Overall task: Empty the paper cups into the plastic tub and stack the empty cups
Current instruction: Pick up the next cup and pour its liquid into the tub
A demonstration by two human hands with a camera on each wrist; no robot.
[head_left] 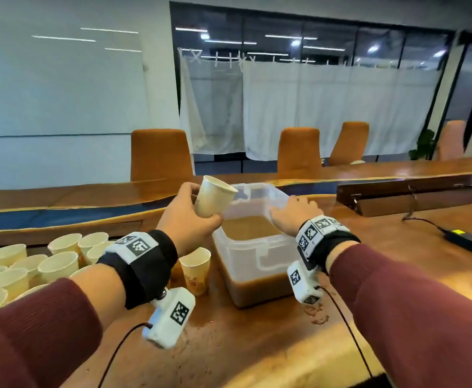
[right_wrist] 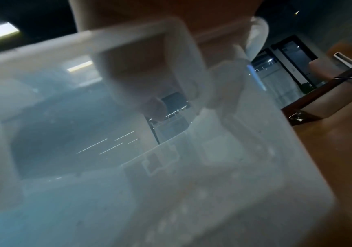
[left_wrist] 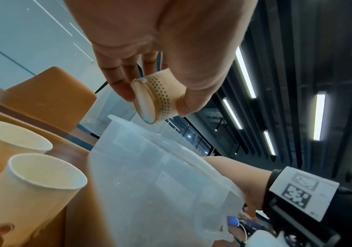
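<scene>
My left hand (head_left: 201, 206) grips a paper cup (head_left: 215, 198), held tilted above the left rim of the plastic tub (head_left: 260, 259), mouth facing up and to the right. The left wrist view shows that cup's dotted base (left_wrist: 157, 98) pinched between thumb and fingers over the tub wall (left_wrist: 160, 175). Brown liquid (head_left: 250, 229) fills the tub's lower part. My right hand (head_left: 292, 214) holds the tub's right rim, fingers curled over the edge. The tub's frosted wall (right_wrist: 128, 158) fills the right wrist view. Several more cups (head_left: 58, 266) stand at the left.
One patterned cup (head_left: 196, 271) stands alone beside the tub's left wall. Brown drops (head_left: 317, 317) spot the wooden table near me. A black power adapter (head_left: 470, 244) and cable lie at the right, behind them a long dark wooden box (head_left: 414, 195). Orange chairs (head_left: 160, 155) line the far side.
</scene>
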